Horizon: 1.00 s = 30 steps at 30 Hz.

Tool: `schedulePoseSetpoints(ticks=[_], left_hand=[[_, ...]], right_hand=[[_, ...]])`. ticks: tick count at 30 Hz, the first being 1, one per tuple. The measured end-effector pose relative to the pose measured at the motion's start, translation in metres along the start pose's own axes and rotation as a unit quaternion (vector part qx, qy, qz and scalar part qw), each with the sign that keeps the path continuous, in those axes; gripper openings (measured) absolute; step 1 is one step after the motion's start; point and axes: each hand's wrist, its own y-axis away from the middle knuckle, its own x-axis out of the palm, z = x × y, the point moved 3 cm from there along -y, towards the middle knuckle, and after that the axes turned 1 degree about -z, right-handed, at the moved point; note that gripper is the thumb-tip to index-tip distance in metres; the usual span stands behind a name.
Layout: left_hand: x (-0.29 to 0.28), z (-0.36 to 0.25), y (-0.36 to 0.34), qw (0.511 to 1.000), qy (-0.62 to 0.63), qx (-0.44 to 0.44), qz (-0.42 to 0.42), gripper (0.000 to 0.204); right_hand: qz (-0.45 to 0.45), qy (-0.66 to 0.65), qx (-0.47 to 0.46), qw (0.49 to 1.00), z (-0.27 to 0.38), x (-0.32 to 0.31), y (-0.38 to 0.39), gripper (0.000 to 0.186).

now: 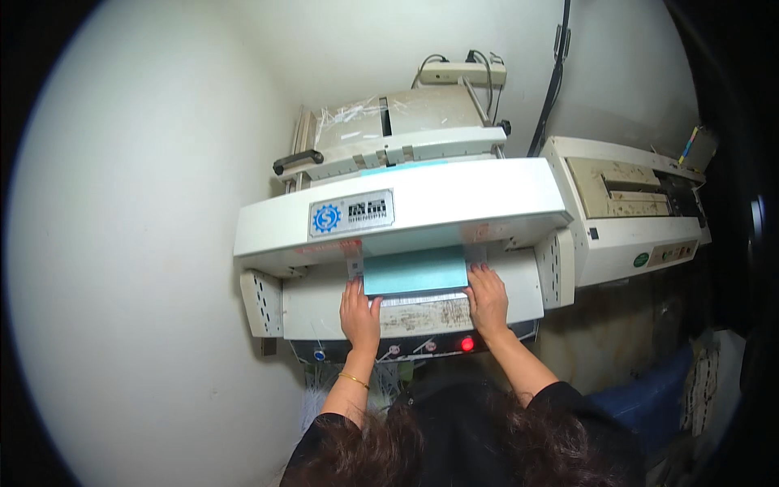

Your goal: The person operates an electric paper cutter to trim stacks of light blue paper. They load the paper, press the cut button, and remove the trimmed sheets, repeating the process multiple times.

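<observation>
A turquoise rectangular stack of paper or card (414,270) lies on the white bed of a large paper-cutting machine (454,185), partly beneath its front bar. My left hand (359,321) rests at the stack's front left corner, fingers stretched forward and thumb beside the front edge. At the right end, my right hand (487,304) touches the stack in a similar way, fingertips along its side. A dark-stained strip (424,319) runs just in front of the stack. Below it, the control panel has a lit red button (467,343) and a blue button (320,355).
A second beige machine (629,191) stands to the right. Behind the cutter, a power strip (462,73) with cables is on the white wall (130,203), which also runs close along the left. A black-handled lever (297,161) sticks out at the cutter's back left.
</observation>
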Motion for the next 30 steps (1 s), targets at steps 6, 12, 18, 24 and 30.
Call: schedulePoseSetpoints(ticks=[6,12,18,24,30], left_hand=[[0.012,0.009,-0.021,0.999,0.013,-0.029,-0.002,0.049],[0.011,0.006,-0.026,0.999,0.029,-0.028,0.005,0.049],[0.01,0.012,-0.022,0.999,0.032,-0.041,0.003,0.05],[0.017,0.015,-0.026,0.997,0.048,-0.059,-0.02,0.048],[0.004,0.012,-0.019,0.992,0.071,-0.053,-0.087,0.049]], right_hand=[[0.0,-0.011,-0.003,1.0,-0.007,0.015,-0.03,0.042],[0.015,-0.047,0.02,0.999,-0.012,0.019,-0.031,0.04],[0.035,-0.032,-0.011,0.999,-0.009,0.021,-0.031,0.038],[0.055,-0.031,-0.012,0.998,-0.024,0.029,-0.026,0.036],[0.037,-0.033,-0.068,0.996,-0.02,0.036,-0.028,0.033]])
